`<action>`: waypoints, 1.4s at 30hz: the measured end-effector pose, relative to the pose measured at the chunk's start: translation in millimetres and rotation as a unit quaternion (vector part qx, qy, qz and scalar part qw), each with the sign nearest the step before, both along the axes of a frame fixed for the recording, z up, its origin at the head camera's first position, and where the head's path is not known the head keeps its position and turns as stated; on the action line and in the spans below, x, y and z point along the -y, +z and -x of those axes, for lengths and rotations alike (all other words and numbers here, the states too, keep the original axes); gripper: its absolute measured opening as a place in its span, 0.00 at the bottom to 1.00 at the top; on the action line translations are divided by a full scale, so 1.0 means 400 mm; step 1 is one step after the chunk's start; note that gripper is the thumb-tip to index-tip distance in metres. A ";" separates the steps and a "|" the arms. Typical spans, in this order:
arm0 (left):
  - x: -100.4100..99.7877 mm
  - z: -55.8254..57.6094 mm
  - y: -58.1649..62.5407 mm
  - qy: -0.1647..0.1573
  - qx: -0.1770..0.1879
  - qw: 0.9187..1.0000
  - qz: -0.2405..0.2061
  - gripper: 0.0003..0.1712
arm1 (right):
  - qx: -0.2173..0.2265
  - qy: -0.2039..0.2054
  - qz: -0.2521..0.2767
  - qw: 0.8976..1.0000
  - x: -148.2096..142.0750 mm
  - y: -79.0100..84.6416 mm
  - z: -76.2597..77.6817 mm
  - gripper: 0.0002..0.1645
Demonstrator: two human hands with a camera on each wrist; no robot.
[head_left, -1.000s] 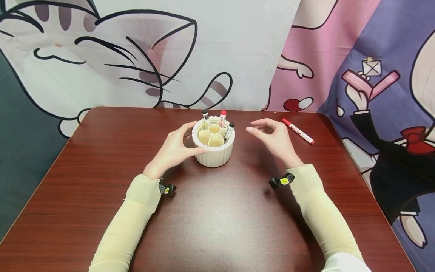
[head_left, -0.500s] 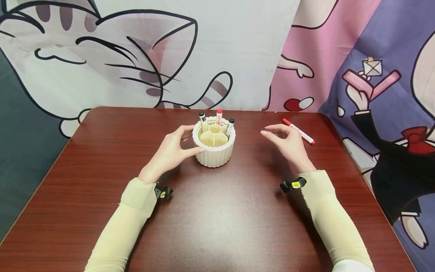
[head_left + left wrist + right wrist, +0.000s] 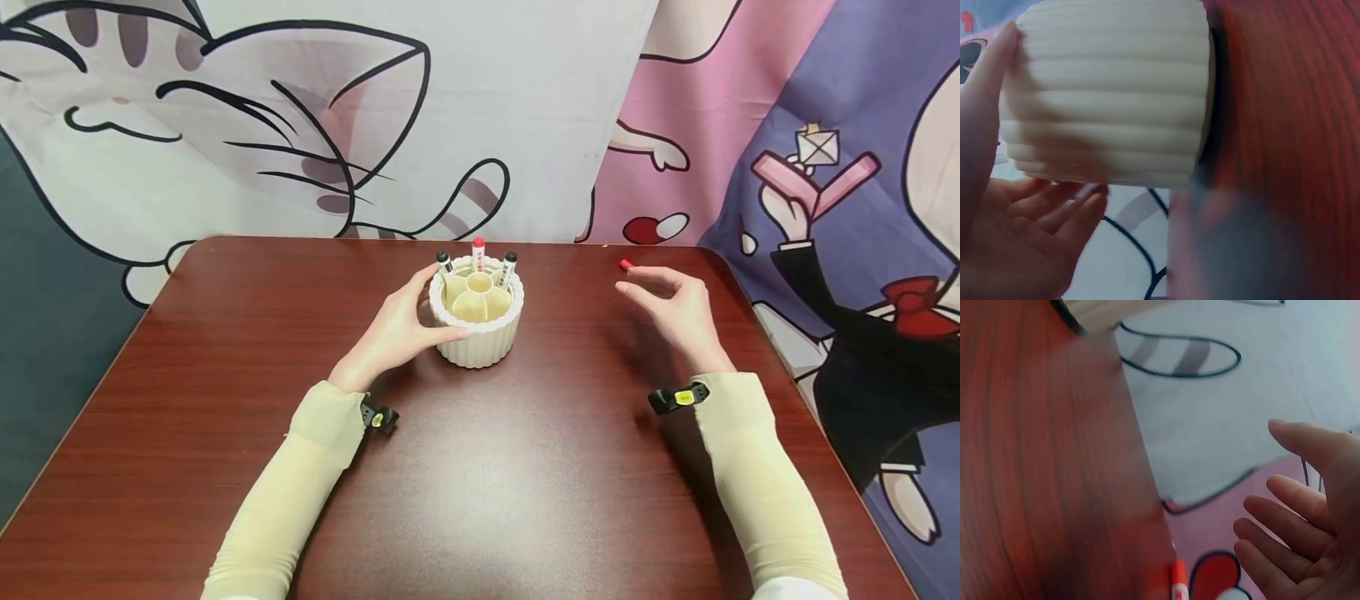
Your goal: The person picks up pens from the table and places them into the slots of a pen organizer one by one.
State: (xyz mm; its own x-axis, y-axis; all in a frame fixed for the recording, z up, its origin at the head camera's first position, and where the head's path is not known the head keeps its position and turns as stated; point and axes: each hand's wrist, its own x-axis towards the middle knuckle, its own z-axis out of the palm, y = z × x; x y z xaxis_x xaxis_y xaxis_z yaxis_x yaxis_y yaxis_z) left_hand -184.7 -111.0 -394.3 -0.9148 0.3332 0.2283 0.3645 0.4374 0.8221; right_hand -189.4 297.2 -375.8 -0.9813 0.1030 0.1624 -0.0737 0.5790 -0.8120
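A cream, ribbed pen holder (image 3: 480, 343) with several compartments stands near the back middle of the table. My left hand (image 3: 396, 337) grips it from the left, thumb at the near side and fingers round the far side; the left wrist view shows the holder's ribbed wall (image 3: 1110, 94) between them. One red-capped marker (image 3: 478, 255) and two black-capped markers (image 3: 446, 265) stand in it. My right hand (image 3: 678, 318), fingers apart and holding nothing, hovers over another red marker (image 3: 626, 264) lying at the back right. The hand hides most of that marker in the head view.
The brown wooden table (image 3: 480, 492) has its back edge close behind the holder and the lying marker. A cartoon-printed cloth (image 3: 555, 125) hangs behind and along the right side. Each wrist carries a small black camera (image 3: 380, 418).
My right hand has moved right, away from the holder and over the lying red marker. The holder has turned slightly under my left hand, its markers shifting round anticlockwise.
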 end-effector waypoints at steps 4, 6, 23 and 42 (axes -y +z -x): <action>-0.004 0.005 -0.011 -0.002 0.012 0.999 -0.031 0.61 | 0.003 -0.035 -0.021 0.999 -0.045 0.000 0.009 0.33; -0.005 0.006 -0.014 -0.002 0.018 0.999 -0.041 0.61 | 0.008 -0.051 -0.029 0.998 -0.067 0.001 0.013 0.33; -0.008 0.009 -0.013 -0.001 0.034 0.998 -0.053 0.59 | 0.051 -0.073 -0.126 0.988 -0.200 -0.061 0.057 0.35; -0.005 0.011 -0.012 0.003 0.036 0.999 -0.041 0.59 | 0.081 -0.067 -0.185 0.977 -0.243 -0.118 0.062 0.22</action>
State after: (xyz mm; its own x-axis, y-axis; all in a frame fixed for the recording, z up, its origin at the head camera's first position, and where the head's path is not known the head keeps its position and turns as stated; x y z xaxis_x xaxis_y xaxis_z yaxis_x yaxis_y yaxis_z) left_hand -189.2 -109.1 -399.2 -0.9314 0.3113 0.1884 0.3014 0.3698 0.8789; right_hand -214.4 394.6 -422.9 -0.9792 0.1950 0.0567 0.1342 0.8307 -0.5403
